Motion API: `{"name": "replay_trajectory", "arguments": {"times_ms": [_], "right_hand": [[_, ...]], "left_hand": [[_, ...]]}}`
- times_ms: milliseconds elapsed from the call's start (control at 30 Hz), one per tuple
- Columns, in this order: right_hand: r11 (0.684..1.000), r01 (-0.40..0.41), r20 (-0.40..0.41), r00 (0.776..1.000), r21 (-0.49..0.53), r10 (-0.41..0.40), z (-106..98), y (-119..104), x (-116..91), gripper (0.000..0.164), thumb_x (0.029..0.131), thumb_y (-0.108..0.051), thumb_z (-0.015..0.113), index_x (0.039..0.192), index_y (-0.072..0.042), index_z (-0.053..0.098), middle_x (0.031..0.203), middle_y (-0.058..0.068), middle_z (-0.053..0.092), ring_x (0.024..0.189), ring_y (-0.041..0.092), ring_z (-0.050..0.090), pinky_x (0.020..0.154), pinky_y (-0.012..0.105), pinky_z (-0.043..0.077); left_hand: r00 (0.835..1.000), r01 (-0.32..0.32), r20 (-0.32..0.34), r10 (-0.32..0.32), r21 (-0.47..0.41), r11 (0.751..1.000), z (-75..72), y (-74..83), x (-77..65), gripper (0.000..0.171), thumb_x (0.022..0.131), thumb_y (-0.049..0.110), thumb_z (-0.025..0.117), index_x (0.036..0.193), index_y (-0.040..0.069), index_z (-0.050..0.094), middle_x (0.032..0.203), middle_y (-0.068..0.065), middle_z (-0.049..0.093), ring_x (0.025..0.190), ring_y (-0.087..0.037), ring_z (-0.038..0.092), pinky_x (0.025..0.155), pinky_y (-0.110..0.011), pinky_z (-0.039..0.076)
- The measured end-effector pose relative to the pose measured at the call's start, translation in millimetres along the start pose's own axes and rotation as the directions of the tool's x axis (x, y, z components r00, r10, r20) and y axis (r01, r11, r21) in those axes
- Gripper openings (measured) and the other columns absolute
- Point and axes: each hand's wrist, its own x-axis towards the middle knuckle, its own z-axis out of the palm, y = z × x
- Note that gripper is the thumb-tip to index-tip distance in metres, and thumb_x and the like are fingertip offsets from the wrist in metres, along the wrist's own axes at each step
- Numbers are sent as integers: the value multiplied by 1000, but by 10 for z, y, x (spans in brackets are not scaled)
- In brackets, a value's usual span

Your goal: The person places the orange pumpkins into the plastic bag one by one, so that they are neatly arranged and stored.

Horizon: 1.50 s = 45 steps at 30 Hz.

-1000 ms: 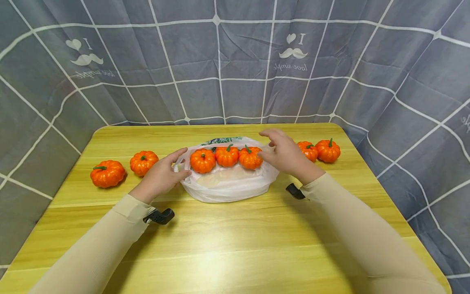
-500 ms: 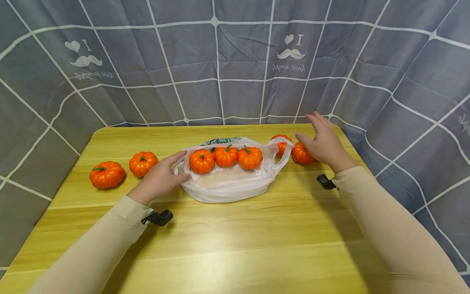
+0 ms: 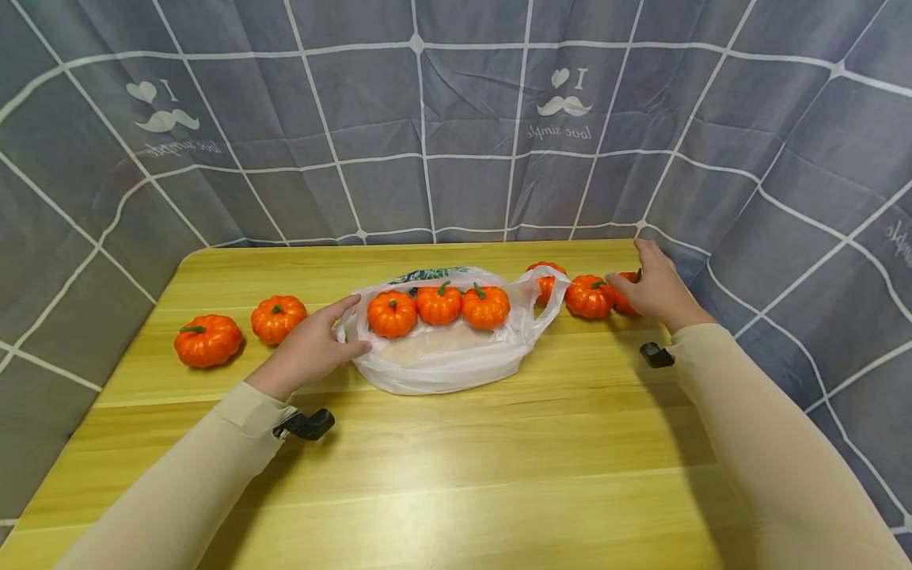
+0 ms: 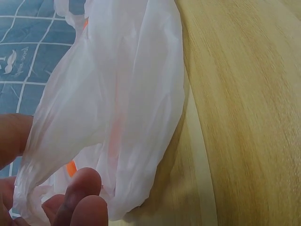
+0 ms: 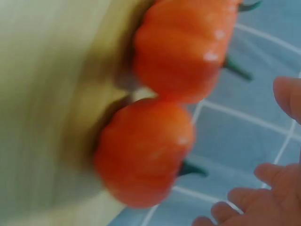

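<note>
A white plastic bag (image 3: 442, 372) lies with its mouth open mid-table, three small orange pumpkins (image 3: 393, 314) lined up in it. My left hand (image 3: 313, 348) holds the bag's left handle, fingers curled at the plastic (image 4: 66, 127) in the left wrist view. At the right, my right hand (image 3: 661, 289) reaches over the rightmost pumpkin (image 3: 625, 302), which it partly hides. In the right wrist view the fingers are spread, apart from that pumpkin (image 5: 146, 153). Beside it sits another pumpkin (image 3: 590, 297); a third (image 3: 545, 294) shows through the bag's right handle.
Two more pumpkins, one at the far left (image 3: 208, 340) and one closer to the left hand (image 3: 279, 318), rest on the wooden table (image 3: 427, 475). A grey checked curtain (image 3: 470, 119) hangs behind the table and along both sides.
My right hand has left the bag's right side and moved right, past the middle pumpkin to the rightmost one. The bag's right handle now stands free. My left hand stays at the left handle.
</note>
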Motion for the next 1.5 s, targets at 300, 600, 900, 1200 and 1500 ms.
{"name": "replay_trajectory", "arguments": {"times_ms": [300,600,900,1200,1500], "right_hand": [[999,-43,99,994,32,40,58,311,53,96,107,-41,54,165,6,-5,170,38,10,154,59,19,126,69,18],[995,-96,178,980,12,92,126,453,85,98,107,-44,54,163,12,-4,164,44,18,150,61,24,127,67,20],[985,-142,208,971,94,120,94,544,80,99,101,-42,66,164,9,8,160,41,30,144,57,35,125,66,25],[985,-132,233,967,114,103,89,594,103,95,101,-39,68,161,10,14,154,40,35,139,56,38,125,66,26],[985,-144,246,962,95,117,125,589,144,98,101,-43,68,162,9,12,155,41,33,138,57,37,125,67,25]], "left_hand": [[1000,-2,1,2,-21,1000,2,-17,-12,88,95,32,77,167,10,30,162,-26,43,77,-27,50,68,-35,45],[1000,10,-3,-10,-28,1000,14,10,-28,88,95,31,78,167,10,31,163,-26,42,67,-23,42,61,-34,43],[1000,5,-16,-4,24,1000,22,42,-35,86,96,32,76,166,10,31,164,-26,41,92,-31,56,74,-37,47],[1000,19,-8,-19,-4,1000,14,60,-43,88,95,31,77,167,11,30,155,-27,50,59,-22,47,60,-34,47],[1000,29,-10,-29,2,1000,17,48,-53,88,95,33,76,167,11,30,156,-27,50,76,-27,54,63,-34,47]]}}
